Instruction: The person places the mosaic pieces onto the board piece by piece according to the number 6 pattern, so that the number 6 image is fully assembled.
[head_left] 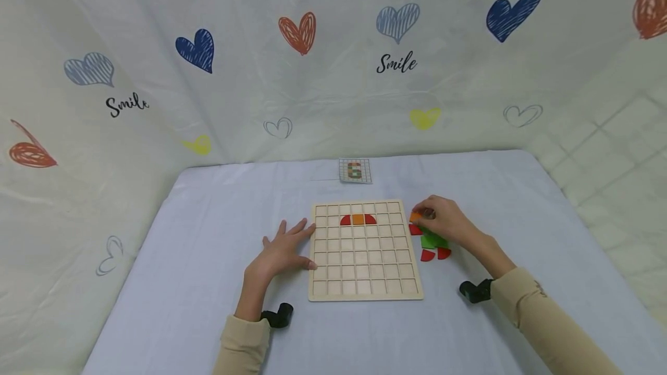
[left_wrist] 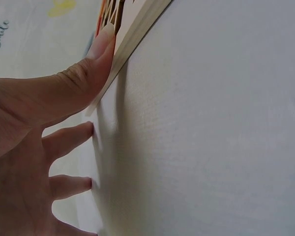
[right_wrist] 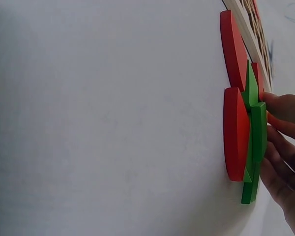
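Note:
A wooden grid board [head_left: 365, 297] lies on the table. In its upper rows an orange square tile [head_left: 358, 219] sits between two red quarter-round tiles [head_left: 345, 220]. My left hand [head_left: 281, 254] spreads its fingers at the board's left edge; in the left wrist view the thumb [left_wrist: 96, 54] rests on the rim. Right of the board, my right hand [head_left: 443, 221] pinches an orange tile [head_left: 415, 217] between thumb and fingers, beside a small pile. That pile has green tiles [head_left: 431, 240] and red rounded tiles [head_left: 428, 256], partly hidden under the hand.
A small printed card [head_left: 355, 171] with a coloured grid pattern lies behind the board. White cloth covers the table [head_left: 208, 207], and a hanging sheet [head_left: 333, 91] with hearts stands behind it. A black wrist camera [head_left: 475, 291] is on the right arm, another [head_left: 279, 315] on the left.

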### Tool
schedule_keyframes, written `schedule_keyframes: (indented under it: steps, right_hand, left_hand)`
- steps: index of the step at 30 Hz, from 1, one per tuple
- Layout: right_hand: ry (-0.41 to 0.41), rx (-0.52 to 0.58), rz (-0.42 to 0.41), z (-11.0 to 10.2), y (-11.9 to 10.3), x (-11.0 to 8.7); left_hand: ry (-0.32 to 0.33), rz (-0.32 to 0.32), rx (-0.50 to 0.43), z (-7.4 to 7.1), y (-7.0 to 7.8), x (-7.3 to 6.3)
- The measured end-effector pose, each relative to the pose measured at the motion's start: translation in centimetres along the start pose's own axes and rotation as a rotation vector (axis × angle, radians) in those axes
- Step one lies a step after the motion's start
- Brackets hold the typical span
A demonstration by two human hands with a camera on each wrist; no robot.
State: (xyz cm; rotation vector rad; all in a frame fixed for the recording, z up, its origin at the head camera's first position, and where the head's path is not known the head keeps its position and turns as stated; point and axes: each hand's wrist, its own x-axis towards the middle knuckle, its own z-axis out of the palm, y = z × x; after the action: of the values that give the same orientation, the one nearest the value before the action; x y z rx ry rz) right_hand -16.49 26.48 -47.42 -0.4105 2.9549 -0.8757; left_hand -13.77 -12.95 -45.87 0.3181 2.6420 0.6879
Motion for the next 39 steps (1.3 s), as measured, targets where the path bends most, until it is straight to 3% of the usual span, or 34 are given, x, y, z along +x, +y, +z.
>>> schedule_keyframes:
  steps: [15, 31, 39]
  right_hand:
    - [0.002, -0.010, 0.018, -0.2, 0.2, -0.5]
    - [-0.046, -0.021, 0.021, -1.3, 0.6, -1.8]
    - [-0.089, -0.008, 0.063, -1.6, 0.6, -1.8]
  left_hand:
    - [-0.005, 0.006, 0.008, -0.2, 0.3, -0.2]
    - [-0.006, 0.002, 0.009, -0.2, 0.0, -0.1]
    - [-0.009, 0.011, 0.004, -0.1, 0.1, -0.2]
